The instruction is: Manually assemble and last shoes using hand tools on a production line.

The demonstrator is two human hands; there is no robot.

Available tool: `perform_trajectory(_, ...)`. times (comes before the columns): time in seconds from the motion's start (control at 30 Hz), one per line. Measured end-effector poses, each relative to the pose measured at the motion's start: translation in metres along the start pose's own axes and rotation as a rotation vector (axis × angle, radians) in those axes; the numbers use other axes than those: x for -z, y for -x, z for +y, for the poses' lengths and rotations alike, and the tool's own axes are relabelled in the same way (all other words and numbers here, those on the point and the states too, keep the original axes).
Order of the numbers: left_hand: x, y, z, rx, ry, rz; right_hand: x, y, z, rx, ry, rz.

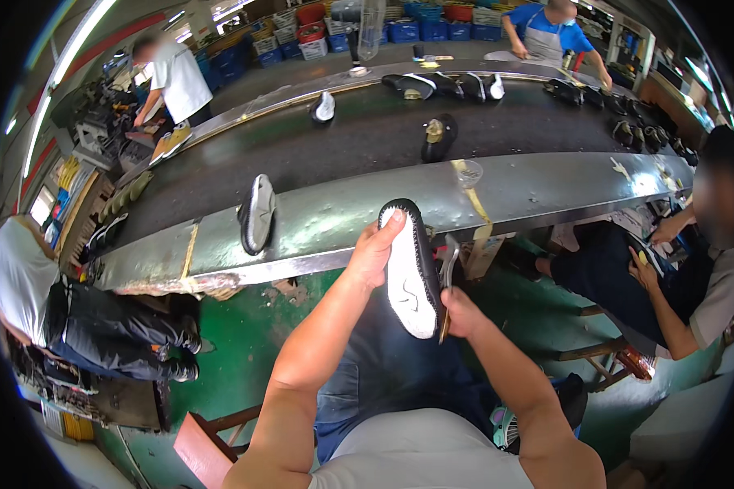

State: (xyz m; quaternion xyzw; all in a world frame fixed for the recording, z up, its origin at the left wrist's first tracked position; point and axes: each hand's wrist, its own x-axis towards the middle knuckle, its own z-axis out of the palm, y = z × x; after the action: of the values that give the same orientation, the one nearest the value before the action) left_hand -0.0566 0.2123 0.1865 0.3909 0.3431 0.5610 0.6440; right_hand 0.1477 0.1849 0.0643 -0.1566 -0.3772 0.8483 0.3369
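Note:
My left hand (374, 248) grips a black shoe (410, 277) by its upper end, thumb pressed on the white underside. The shoe is turned with its sole side up, and dark stitching runs round the rim. In my right hand (462, 313) is a slim metal hand tool (449, 262), perhaps a hammer or pincers; its exact kind cannot be made out. The tool stands close along the shoe's right edge; I cannot tell whether they touch. Another shoe with a pale underside (259, 213) rests on the metal ledge (326, 213) beyond my left hand.
Beyond the ledge runs a dark conveyor belt (351, 147) carrying several shoes (439, 137). A clear plastic cup (468, 173) stands on the ledge. A seated co-worker (668, 269) is close at right; another person (37, 285) is at left, and two more work across the belt.

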Motion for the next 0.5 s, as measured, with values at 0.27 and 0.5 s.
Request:
perform_trajectory(0.27, -0.043, -0.041, -0.077, 0.256, 0.413, -0.383, -0.018, 0.054, -0.018, 0.069, -0.184, -0.146)
perform_trajectory(0.5, -0.122, -0.060, -0.094, 0.011, -0.208, -0.474, 0.015, 0.075, -0.005, 0.439, 0.223, 0.557)
